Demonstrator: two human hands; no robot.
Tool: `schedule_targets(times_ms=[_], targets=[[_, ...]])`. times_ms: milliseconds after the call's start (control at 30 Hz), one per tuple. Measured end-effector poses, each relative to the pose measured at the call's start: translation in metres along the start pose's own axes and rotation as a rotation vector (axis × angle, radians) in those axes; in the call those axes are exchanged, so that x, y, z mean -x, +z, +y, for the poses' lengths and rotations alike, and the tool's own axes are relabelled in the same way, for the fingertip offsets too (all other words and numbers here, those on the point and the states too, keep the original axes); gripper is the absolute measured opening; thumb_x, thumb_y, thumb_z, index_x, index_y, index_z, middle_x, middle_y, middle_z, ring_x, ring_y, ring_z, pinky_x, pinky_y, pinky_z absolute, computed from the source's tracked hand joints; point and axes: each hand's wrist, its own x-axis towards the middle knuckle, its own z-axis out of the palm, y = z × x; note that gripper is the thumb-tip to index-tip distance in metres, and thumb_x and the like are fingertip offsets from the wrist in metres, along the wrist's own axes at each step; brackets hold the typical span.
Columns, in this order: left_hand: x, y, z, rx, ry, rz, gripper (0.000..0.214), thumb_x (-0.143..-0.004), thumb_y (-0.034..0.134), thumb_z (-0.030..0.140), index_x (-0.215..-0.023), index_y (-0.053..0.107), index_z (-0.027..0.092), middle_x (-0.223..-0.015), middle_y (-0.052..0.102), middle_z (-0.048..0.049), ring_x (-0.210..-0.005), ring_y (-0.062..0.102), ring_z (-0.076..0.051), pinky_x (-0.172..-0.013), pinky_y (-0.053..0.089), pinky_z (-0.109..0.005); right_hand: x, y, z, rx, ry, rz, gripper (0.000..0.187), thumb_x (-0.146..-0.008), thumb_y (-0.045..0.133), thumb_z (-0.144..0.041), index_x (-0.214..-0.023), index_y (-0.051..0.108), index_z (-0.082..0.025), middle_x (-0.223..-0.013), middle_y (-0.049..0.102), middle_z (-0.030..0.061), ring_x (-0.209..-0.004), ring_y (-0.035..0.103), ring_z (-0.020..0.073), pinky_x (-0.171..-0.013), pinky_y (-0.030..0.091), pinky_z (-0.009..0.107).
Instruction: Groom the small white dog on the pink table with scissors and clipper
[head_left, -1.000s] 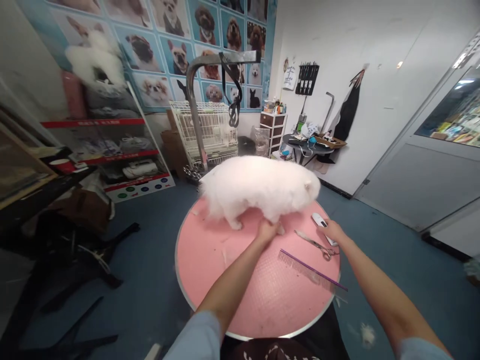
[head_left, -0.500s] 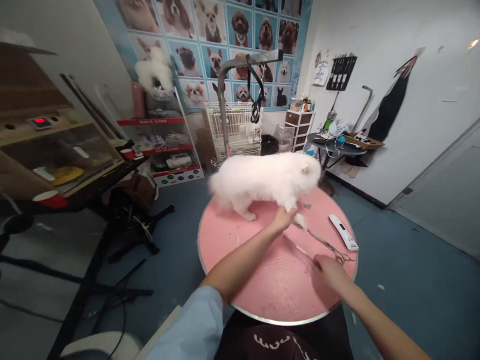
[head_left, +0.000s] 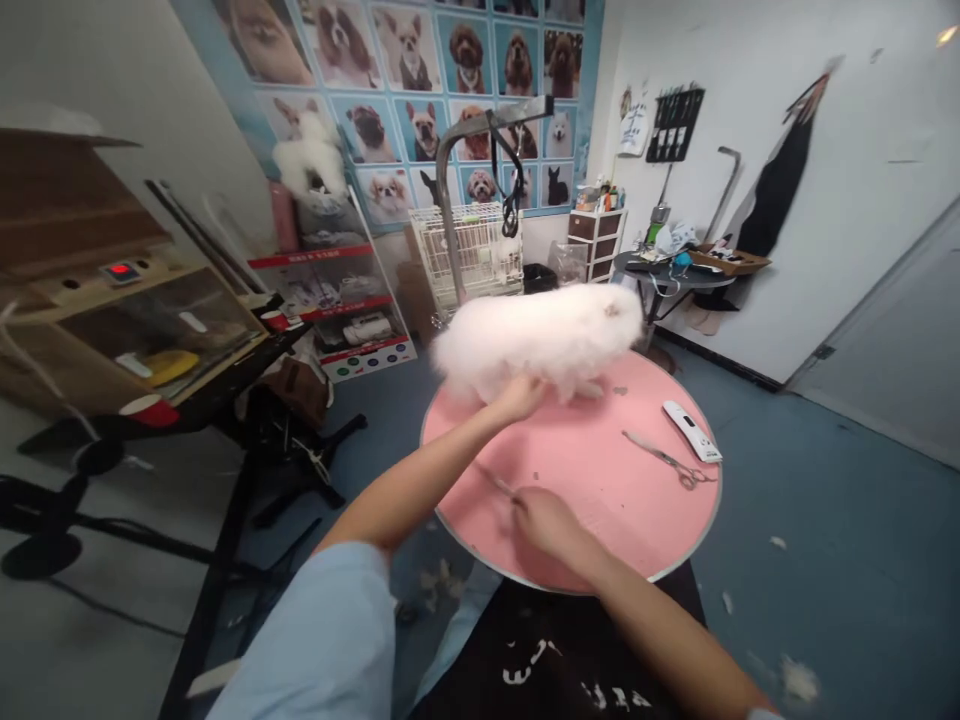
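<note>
A fluffy white dog (head_left: pixel 536 330) stands on the round pink table (head_left: pixel 600 520), its head toward the right. My left hand (head_left: pixel 523 397) reaches to the dog's underside, the fingertips partly lost in the fur and blurred; whether they grip anything cannot be told. Low over the near left of the table, my right hand (head_left: pixel 544 515) is closed around a long, slim metal tool (head_left: pixel 495 480) that points up and left. Blur hides the tool's exact kind. Scissors (head_left: pixel 675 465) and a white hair clipper (head_left: pixel 691 432) lie at the table's right side, apart from both hands.
A metal grooming arm (head_left: pixel 450 190) with a hanging black loop (head_left: pixel 511 200) rises behind the dog. Beyond it stand a white wire cage (head_left: pixel 465 245) and a drawer unit (head_left: pixel 600 240). At left are a wooden box (head_left: pixel 150 330) and a red cup (head_left: pixel 148 408).
My left hand has left the dog's front leg and moved left to its underside. The right hand has swung left with the metal tool, away from the scissors.
</note>
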Motion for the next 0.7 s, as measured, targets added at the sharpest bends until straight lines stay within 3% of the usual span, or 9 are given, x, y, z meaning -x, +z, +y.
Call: schedule_targets(times_ms=[67, 167, 267, 367, 433, 533, 600, 633, 700], targets=[[0.017, -0.014, -0.015, 0.009, 0.063, 0.088, 0.027, -0.076, 0.068, 0.041, -0.07, 0.067, 0.015, -0.064, 0.064, -0.0051, -0.065, 0.06, -0.017, -0.06, 0.047, -0.025, 0.018, -0.043, 0.036, -0.174, 0.151, 0.171, 0.022, -0.086, 0.045, -0.027, -0.07, 0.057, -0.019, -0.068, 0.062, 0.0032, -0.065, 0.055, 0.0167, -0.061, 0.036, 0.025], [0.045, 0.005, -0.039, 0.27, -0.064, 0.277, 0.039, -0.072, 0.07, 0.05, -0.089, 0.065, 0.016, -0.082, 0.068, -0.0062, -0.078, 0.063, -0.017, -0.069, 0.05, -0.026, 0.037, -0.074, 0.061, -0.444, 0.196, 0.263, 0.031, -0.085, 0.048, -0.044, -0.066, 0.052, -0.02, -0.061, 0.051, -0.0017, -0.06, 0.047, 0.0149, -0.059, 0.034, 0.025], [0.076, 0.049, -0.061, 0.464, -0.268, 0.081, 0.05, -0.061, 0.076, 0.056, -0.086, 0.06, 0.016, -0.081, 0.066, -0.0061, -0.071, 0.062, -0.014, -0.066, 0.049, -0.026, 0.044, -0.078, 0.063, -0.597, 0.165, 0.299, 0.033, -0.079, 0.055, -0.05, -0.066, 0.053, -0.02, -0.061, 0.049, -0.0031, -0.06, 0.045, 0.014, -0.059, 0.035, 0.026], [0.108, 0.079, -0.077, 0.332, -0.286, -0.072, 0.048, -0.061, 0.074, 0.058, -0.066, 0.053, 0.015, -0.06, 0.057, -0.0022, -0.051, 0.049, -0.009, -0.052, 0.039, -0.022, 0.049, -0.081, 0.068, -0.628, 0.247, 0.561, 0.035, -0.077, 0.056, -0.052, -0.062, 0.049, -0.022, -0.057, 0.046, -0.004, -0.057, 0.042, 0.0139, -0.056, 0.033, 0.026], [0.127, 0.089, -0.084, 0.279, -0.315, -0.143, 0.046, -0.06, 0.075, 0.055, -0.07, 0.054, 0.015, -0.062, 0.059, -0.0027, -0.051, 0.05, -0.01, -0.05, 0.039, -0.022, 0.052, -0.083, 0.071, -0.617, 0.292, 0.688, 0.038, -0.075, 0.058, -0.055, -0.06, 0.047, -0.023, -0.054, 0.044, -0.0043, -0.055, 0.04, 0.0141, -0.054, 0.033, 0.026], [0.149, 0.098, -0.086, 0.323, -0.238, -0.22, 0.047, -0.058, 0.077, 0.044, -0.091, 0.059, 0.016, -0.084, 0.066, -0.0061, -0.068, 0.06, -0.014, -0.062, 0.048, -0.025, 0.053, -0.076, 0.068, -0.647, 0.227, 0.588, 0.039, -0.076, 0.059, -0.057, -0.062, 0.052, -0.022, -0.057, 0.049, -0.0025, -0.058, 0.045, 0.0153, -0.057, 0.037, 0.027], [0.158, 0.092, -0.083, 0.207, -0.178, -0.288, 0.036, -0.066, 0.071, 0.043, -0.088, 0.059, 0.017, -0.081, 0.066, -0.0062, -0.071, 0.062, -0.016, -0.07, 0.051, -0.03, 0.053, -0.069, 0.065, -0.652, 0.188, 0.545, 0.039, -0.078, 0.056, -0.057, -0.062, 0.052, -0.022, -0.058, 0.049, -0.0023, -0.059, 0.045, 0.0154, -0.058, 0.037, 0.027], [0.162, 0.08, -0.08, 0.08, -0.166, -0.294, 0.028, -0.072, 0.064, 0.043, -0.08, 0.059, 0.017, -0.075, 0.065, -0.0064, -0.07, 0.061, -0.018, -0.072, 0.051, -0.033, 0.053, -0.068, 0.065, -0.634, 0.193, 0.575, 0.04, -0.079, 0.055, -0.057, -0.061, 0.05, -0.022, -0.057, 0.047, -0.0027, -0.058, 0.044, 0.0152, -0.058, 0.037, 0.027], [0.17, 0.033, -0.072, -0.238, -0.173, -0.168, 0.027, -0.08, 0.051, 0.041, -0.072, 0.059, 0.017, -0.074, 0.065, -0.0097, -0.076, 0.063, -0.023, -0.079, 0.052, -0.04, 0.055, -0.07, 0.069, -0.557, 0.226, 0.66, 0.041, -0.081, 0.053, -0.057, -0.06, 0.046, -0.023, -0.055, 0.043, -0.0037, -0.057, 0.04, 0.0148, -0.056, 0.033, 0.027]])
